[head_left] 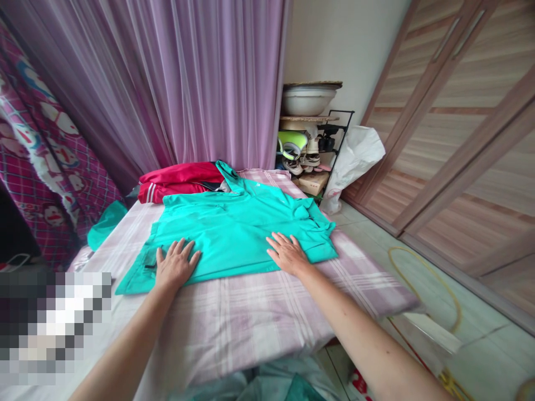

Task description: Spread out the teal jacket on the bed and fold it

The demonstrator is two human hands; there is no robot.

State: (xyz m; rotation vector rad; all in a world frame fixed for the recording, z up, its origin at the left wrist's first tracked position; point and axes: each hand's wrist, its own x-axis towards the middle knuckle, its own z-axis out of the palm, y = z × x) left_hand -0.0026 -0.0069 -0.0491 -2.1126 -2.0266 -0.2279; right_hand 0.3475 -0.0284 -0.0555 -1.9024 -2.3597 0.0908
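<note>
A turquoise jacket (234, 223) lies spread and partly folded on a table covered with a pink-and-white checked cloth (251, 312). Its collar end points to the back, and its near edge runs straight across in front of me. My left hand (175, 264) rests flat on the near left part of the jacket, fingers spread, beside a darker patch with a small black tab. On the near right part lies my right hand (287, 253), palm down with the fingers apart. Neither hand grips the fabric.
A folded red garment (179, 179) with white stripes sits behind the jacket. Purple curtains (217, 83) hang at the back. To the right stand a shoe rack (345, 133) topped by a white basin (310, 101), a white plastic bag (355, 159) and a wooden wardrobe (455, 117).
</note>
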